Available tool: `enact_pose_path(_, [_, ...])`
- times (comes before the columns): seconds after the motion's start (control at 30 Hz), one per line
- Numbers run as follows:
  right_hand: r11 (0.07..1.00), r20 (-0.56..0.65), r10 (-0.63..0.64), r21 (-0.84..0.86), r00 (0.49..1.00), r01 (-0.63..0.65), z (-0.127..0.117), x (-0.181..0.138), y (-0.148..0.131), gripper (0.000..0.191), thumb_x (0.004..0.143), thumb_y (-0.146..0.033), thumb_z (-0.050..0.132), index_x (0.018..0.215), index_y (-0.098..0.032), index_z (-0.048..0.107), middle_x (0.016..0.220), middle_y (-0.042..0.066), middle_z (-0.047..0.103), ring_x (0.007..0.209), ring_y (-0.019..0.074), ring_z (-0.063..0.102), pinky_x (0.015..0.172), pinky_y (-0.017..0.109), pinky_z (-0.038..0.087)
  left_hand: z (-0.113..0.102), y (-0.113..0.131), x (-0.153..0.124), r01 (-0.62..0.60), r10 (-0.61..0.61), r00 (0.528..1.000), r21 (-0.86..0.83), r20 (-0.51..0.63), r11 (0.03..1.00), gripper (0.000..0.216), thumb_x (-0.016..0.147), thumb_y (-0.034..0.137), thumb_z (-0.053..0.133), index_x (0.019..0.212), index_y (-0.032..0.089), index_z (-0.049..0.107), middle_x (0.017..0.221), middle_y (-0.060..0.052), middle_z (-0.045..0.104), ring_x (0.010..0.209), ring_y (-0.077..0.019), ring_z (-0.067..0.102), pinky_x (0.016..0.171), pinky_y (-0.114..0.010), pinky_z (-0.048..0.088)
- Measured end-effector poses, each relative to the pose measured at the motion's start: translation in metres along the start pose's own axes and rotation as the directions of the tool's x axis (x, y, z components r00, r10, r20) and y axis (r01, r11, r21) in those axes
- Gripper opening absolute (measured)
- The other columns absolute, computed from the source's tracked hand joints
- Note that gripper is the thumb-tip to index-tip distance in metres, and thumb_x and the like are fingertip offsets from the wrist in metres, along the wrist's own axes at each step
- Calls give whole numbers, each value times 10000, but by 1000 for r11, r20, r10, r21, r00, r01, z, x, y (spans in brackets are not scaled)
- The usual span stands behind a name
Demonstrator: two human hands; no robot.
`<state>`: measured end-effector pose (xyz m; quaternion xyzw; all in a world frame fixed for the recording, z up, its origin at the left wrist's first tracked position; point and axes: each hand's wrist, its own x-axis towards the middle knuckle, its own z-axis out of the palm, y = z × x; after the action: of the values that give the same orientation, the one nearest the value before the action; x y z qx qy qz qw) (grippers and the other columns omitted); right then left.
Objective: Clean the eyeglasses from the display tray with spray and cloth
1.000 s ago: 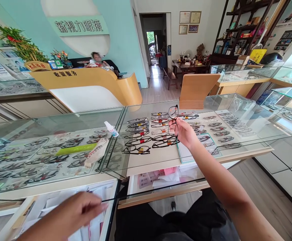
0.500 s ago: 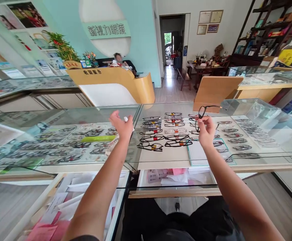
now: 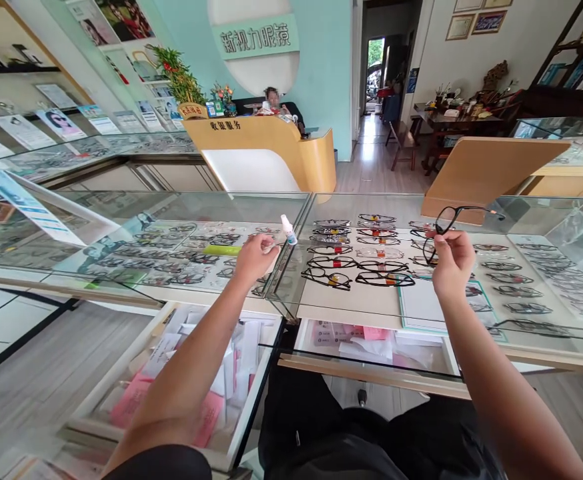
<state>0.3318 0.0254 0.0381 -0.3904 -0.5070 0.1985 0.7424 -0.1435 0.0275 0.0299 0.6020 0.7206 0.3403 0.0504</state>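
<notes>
My right hand is raised over the glass counter, pinching a black pair of eyeglasses by the rim, with one temple sticking out to the right. On the left, my left hand is low at the counter top, its fingers closed on a pale white cloth that they partly cover. Just right of those fingers, a small white dropper-type bottle with a pointed cap stands on the glass, apart from the hand. Several dark eyeglass frames with coloured tags lie in rows between my hands.
Under the glass counter, drawers stand pulled out, the left drawer holding papers and pink packets. A brown board stands behind my right hand. A person sits behind the yellow reception desk.
My left hand has gone from spread and raised to closed on the cloth, uncovering the bottle. The view has swung left. My right hand still holds the eyeglasses up.
</notes>
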Motion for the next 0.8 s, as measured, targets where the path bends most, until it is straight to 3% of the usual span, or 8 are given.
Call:
enact_pose_path(0.13, [999, 31, 26, 29, 999, -27, 3, -4, -3, 266, 936, -475, 784, 915, -243, 654, 926, 48, 791, 876, 235, 747, 863, 391, 520, -12, -23, -17, 33, -50, 993, 158, 107, 987, 377, 799, 463, 812, 1071, 228, 697, 1164, -154, 732, 1116, -388, 688, 1008, -479, 522])
enact_pose_path(0.33, [1000, 37, 1, -16, 999, 0, 4, -8, -4, 236, 932, -449, 770, 906, -248, 649, 921, 47, 787, 844, 232, 729, 864, 406, 526, -10, -28, -24, 37, -51, 991, 113, 124, 993, 194, 901, 385, 653, 1031, 246, 696, 1113, -114, 761, 1041, -321, 685, 940, -393, 505])
enact_pose_path(0.63, [1000, 44, 14, -19, 999, -14, 2, -10, -4, 233, 921, -440, 780, 898, -251, 646, 910, 35, 793, 790, 212, 706, 876, 402, 518, -10, -35, -22, 215, -221, 975, -244, 2, 946, 279, 922, 494, 546, 1037, 245, 597, 918, -42, 702, 858, -246, 655, 842, -364, 514])
enact_pose_path(0.8, [1000, 53, 18, -24, 998, -16, 2, -10, -3, 236, 934, -448, 773, 902, -249, 651, 922, 43, 800, 850, 224, 720, 876, 396, 500, -9, -17, -20, 300, -307, 950, -467, 63, 832, 499, 792, 674, 654, 1037, 240, 634, 872, -19, 693, 759, -215, 657, 697, -328, 529])
